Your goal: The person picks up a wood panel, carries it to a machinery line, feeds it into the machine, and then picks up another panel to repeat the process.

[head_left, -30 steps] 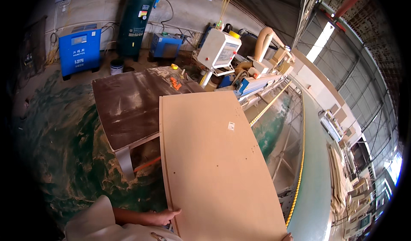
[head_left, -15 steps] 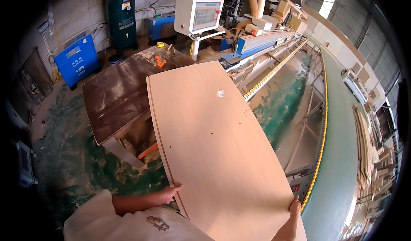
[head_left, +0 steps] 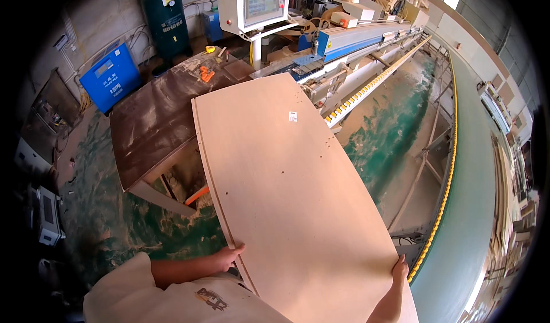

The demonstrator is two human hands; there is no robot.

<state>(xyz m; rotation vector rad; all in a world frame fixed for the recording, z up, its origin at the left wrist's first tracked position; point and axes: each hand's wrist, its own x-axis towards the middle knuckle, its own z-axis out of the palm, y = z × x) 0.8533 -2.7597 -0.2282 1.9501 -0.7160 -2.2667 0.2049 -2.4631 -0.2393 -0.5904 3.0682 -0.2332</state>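
Dusty green floor point(head_left: 387, 142), hands point(head_left: 230, 257) point(head_left: 400, 269) gripping pale board point(head_left: 298, 208) by opposite edges, underside hidden, near end cropped

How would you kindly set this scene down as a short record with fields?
Panel: pale wood tone, small holes, white label toward its far end
Left hand: holds the panel's left edge
Right hand: holds the panel's right edge
Left of panel: dark brown table, dusty, an orange object on top
Beyond panel: white control box with a screen
Right of panel: long green surface with yellow edging
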